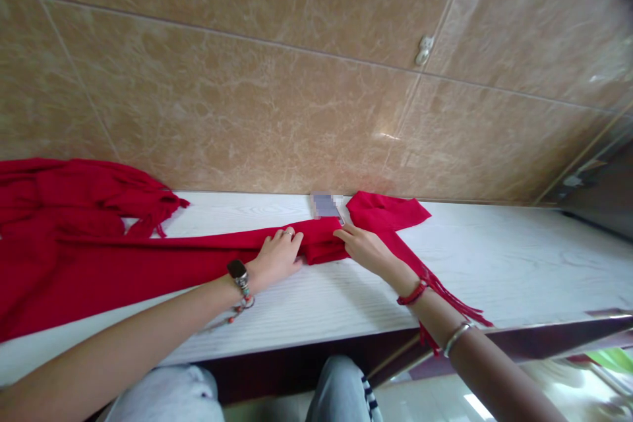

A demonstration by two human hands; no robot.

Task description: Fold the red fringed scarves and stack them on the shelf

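A long red scarf (148,273) with fringed ends runs along a white wood-grain counter (469,257). Part of it is folded into a thick flat band in front of me. My left hand (277,254) grips this band from above, fingers bent over the cloth and thumb at its near edge. A ring, a dark-faced watch and a beaded bracelet are on that arm. At the band's right end my right hand (364,249) pinches the cloth; its fingertips are partly hidden. A loose end of red cloth (388,211) lies beyond it, and red fringe hangs under my right forearm.
More bunched red cloth (74,191) is heaped at the far left. A flat grey rectangular item (325,206), partly blurred, lies behind the folded band. Brown tiled wall (247,99) borders the counter's back, with a small white fixture (424,51) on it. My knees are below the front edge.
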